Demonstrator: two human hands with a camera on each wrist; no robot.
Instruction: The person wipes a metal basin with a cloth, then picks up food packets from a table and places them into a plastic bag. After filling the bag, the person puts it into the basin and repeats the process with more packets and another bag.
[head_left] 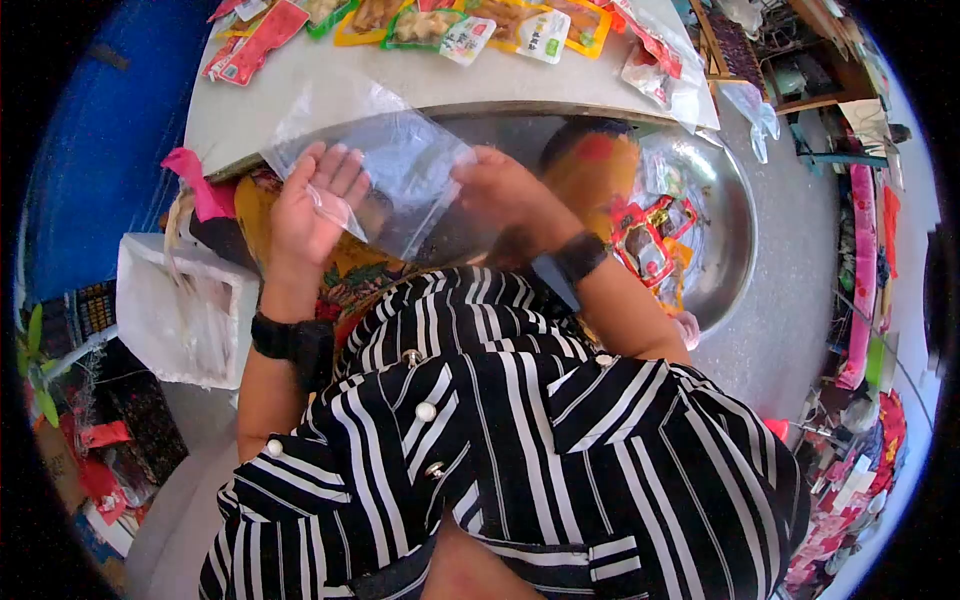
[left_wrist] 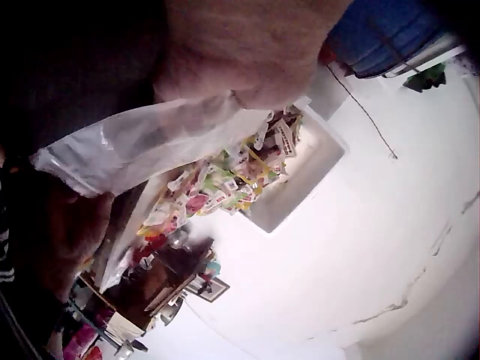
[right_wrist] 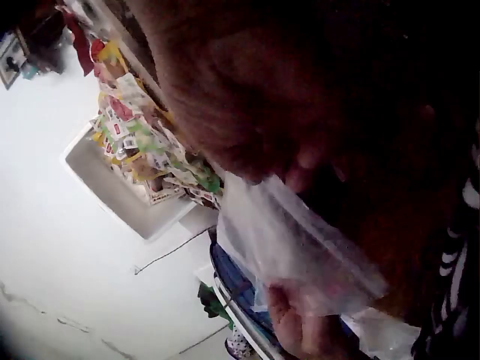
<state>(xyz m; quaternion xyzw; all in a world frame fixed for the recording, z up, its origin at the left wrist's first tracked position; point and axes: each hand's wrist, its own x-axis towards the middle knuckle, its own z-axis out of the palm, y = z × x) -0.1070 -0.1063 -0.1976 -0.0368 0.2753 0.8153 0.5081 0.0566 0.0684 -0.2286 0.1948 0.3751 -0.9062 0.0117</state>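
A clear plastic bag is stretched between both hands over the lap, just in front of the table edge. The left hand has its palm turned up and fingers extended, with the bag's near edge held at its thumb. On the other side, the right hand pinches the bag's edge between thumb and fingers. The bag hangs in folds below a hand in the left wrist view. In the right wrist view, the left hand has its thumb against the plastic.
Several food packets lie along the white table. A metal basin with red and yellow wrappers stands on the floor at right. At left is a white foam box. Another white box stands behind the packets.
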